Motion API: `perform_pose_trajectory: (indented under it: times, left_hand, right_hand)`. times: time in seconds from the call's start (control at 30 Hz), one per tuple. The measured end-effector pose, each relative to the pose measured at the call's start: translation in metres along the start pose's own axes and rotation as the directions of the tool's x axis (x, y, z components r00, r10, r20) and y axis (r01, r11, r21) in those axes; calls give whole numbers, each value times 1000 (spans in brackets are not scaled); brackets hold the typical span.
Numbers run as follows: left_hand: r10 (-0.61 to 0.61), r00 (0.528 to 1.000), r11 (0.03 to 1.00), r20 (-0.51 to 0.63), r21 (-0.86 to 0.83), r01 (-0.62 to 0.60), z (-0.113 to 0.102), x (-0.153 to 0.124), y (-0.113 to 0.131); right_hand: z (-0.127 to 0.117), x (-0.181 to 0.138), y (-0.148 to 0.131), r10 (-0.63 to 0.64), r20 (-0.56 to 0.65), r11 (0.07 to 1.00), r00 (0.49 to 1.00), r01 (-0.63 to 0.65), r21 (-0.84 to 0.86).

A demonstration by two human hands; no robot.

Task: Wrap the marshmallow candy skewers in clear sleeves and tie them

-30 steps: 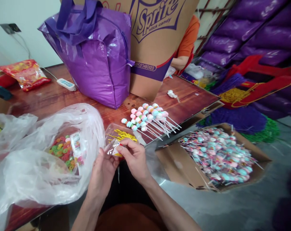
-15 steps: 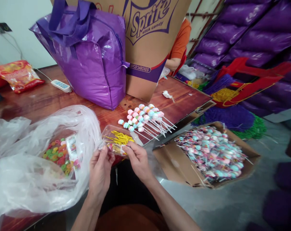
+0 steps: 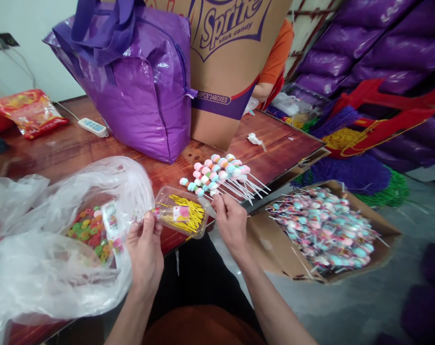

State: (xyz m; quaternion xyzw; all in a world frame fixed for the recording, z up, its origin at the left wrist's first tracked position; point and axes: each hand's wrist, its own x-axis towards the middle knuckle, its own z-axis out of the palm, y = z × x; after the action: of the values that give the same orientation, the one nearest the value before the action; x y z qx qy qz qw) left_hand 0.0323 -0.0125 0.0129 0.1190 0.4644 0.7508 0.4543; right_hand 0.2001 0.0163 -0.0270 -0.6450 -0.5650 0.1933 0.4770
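While the left hand (image 3: 145,247) pinches a clear wrapper (image 3: 181,213) by one end above the tray (image 3: 202,234) of yellow ties (image 3: 194,219), a light hold should avoid creasing it. The right hand (image 3: 231,220) has its fingers drawn together at the candy sticks (image 3: 223,175) along the tabletop's (image 3: 285,139) near right edge; whether they grip one, I cannot tell. Handling by the bare stick seems cleanest. Crumpled plastic (image 3: 41,268) crowds the near left corner; a purple bag (image 3: 142,105) and carton (image 3: 212,127) block the far side.
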Motion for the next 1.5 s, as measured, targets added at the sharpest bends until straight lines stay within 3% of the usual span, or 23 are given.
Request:
perform_pose_trajectory:
  times: [0.07,0.13,0.2,0.27,0.4,0.53,0.7,0.87,1.07,1.27,1.5]
  left_hand:
    - [-55,998,997,-31,-50,53,-3,10,5]
    - [-135,988,988,-69,-89,128,-6,18,10]
    - [-215,970,972,-112,-123,202,-7,22,14]
    - [-277,950,956,-145,-140,258,-6,25,18]
    - [-332,930,939,-158,-146,311,-4,29,25]
    - [-333,925,940,-183,-137,312,-5,33,27]
    - [-329,914,943,-236,-134,305,-1,34,24]
    - [-274,941,959,-198,-133,251,-3,33,17]
    - [-124,989,990,-80,-73,118,-13,36,9]
    - [-17,998,998,57,55,14,-17,39,12]
    - [13,997,987,72,157,-24,-23,42,12]
  right_hand:
    - [1,12,17,-158,35,946,987,161,-282]
    - [4,20,30,-261,110,830,959,282,-482]
    - [8,24,39,-314,166,737,935,350,-578]
    - [12,24,43,-358,178,712,917,391,-583]
    - [12,24,40,-370,45,863,928,361,-352]
    - [-3,16,20,-239,-89,970,967,243,30]
    - [-29,-5,-14,-89,-1,952,996,85,294]
    - [-41,-18,-18,-206,59,942,977,181,282]
    - [-50,-13,-13,-337,168,933,926,304,192]
    - [-52,-13,-16,-220,303,946,927,128,297]
    - [-51,-15,-8,-69,411,939,909,-80,335]
